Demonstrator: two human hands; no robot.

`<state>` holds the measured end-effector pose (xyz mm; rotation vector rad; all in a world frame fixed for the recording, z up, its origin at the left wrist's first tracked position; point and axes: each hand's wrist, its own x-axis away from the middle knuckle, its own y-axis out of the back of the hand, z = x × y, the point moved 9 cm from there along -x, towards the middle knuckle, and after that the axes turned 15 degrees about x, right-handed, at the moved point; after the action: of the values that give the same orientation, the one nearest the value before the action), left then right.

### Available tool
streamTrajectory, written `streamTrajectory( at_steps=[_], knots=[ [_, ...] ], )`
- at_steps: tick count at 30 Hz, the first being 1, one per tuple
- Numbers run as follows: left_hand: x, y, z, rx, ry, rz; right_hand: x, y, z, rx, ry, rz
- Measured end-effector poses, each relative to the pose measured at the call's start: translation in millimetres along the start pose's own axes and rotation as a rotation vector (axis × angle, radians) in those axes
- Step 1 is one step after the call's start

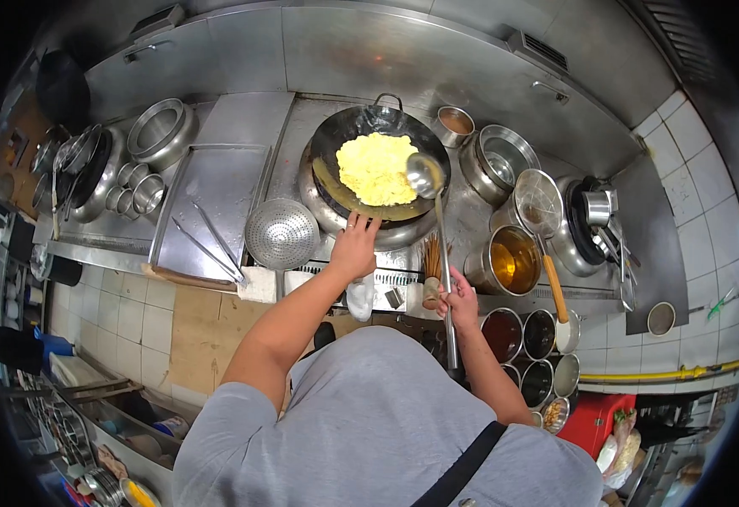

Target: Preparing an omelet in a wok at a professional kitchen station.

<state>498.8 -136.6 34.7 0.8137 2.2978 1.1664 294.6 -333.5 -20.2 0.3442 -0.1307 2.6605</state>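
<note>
A black wok [344, 127] sits on the round burner, and a yellow egg-like mass [376, 168] lies spread across its middle. My left hand [356, 247] is at the wok's near rim, fingers spread over the edge; whether it grips the rim I cannot tell. In my right hand [457, 299] is the long metal handle of a ladle [424, 175], whose bowl rests over the right side of the yellow mass. A bamboo brush [431, 285] stands upright just left of my right hand. Below my left hand lies a folded white cloth [360, 298].
Left of the wok are a perforated skimmer [282, 233] and a metal tray [179, 222] with tongs [208, 244]. On the right stand a pot of amber liquid [514, 261], a wooden-handled strainer [537, 198], stacked metal bowls [506, 155] and several seasoning containers [539, 334].
</note>
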Motion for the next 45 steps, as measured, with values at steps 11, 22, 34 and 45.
streamTrajectory(
  at_steps=[11,22,34,45],
  knots=[
    [-1,3,-6,0.024,-0.002,-0.028,31,-21,-54,-0.443,-0.12,0.177],
    [-39,-9,2,0.1,-0.1,-0.008,41,-27,1,-0.439,-0.241,0.173],
    [32,69,-60,0.188,-0.082,-0.1,138,7,191,0.357,-0.271,0.399],
    [-5,0,-25,0.106,-0.121,-0.219,12,-70,147,1.097,0.136,0.286]
  ],
)
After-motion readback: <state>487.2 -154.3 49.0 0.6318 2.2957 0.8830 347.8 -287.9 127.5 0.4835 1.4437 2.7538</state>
